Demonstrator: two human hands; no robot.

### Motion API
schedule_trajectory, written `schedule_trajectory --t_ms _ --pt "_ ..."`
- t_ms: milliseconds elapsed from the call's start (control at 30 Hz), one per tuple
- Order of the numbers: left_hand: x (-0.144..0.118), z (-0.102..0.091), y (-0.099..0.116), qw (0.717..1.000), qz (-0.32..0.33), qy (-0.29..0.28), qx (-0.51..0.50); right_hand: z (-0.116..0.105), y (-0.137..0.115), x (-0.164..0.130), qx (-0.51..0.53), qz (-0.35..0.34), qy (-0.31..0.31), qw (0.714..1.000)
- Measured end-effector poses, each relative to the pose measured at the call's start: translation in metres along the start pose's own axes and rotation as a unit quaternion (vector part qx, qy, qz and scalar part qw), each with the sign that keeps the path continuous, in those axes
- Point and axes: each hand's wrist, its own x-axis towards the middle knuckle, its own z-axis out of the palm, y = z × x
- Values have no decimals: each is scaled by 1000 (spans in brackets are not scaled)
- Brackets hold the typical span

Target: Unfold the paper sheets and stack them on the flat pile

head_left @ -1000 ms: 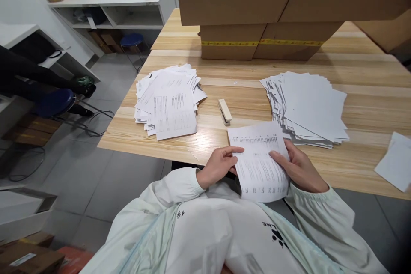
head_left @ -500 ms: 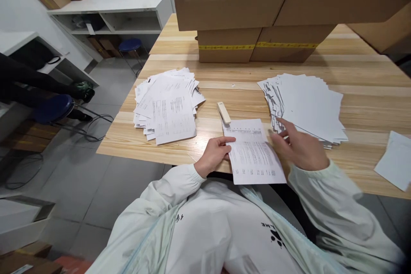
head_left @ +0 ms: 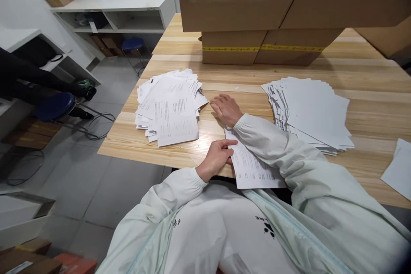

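Note:
My left hand [head_left: 215, 159] pinches the left edge of printed paper sheets [head_left: 253, 167] at the table's front edge; the thumb lies on top and the other fingers are underneath. My right hand [head_left: 227, 110] is curved over the spot at the sheets' upper left corner where the cream stapler lay, palm down. The stapler is now hidden under this hand. My right sleeve crosses above the sheets and covers their upper right part. To the left lies a loose pile of printed papers [head_left: 175, 111]. On the right is a pile of blank-side-up papers [head_left: 317, 109].
Large cardboard boxes [head_left: 231, 47] with yellow tape stand at the back of the wooden table [head_left: 128, 137]. A separate sheet [head_left: 398, 169] lies at the far right. Blue stools [head_left: 54, 107] and a person's legs [head_left: 41, 75] are on the left, near white shelves [head_left: 125, 2].
My right hand has moved left from beside the right pile, across the sheets and over the stapler. My left hand keeps its pinch on the sheets. The view has shifted slightly.

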Motion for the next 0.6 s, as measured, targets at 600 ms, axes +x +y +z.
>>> schedule_trajectory --t_ms 600 --pt "-52 -17 -22 847 461 -89 248 -91 3 -256 427 346 1 836"
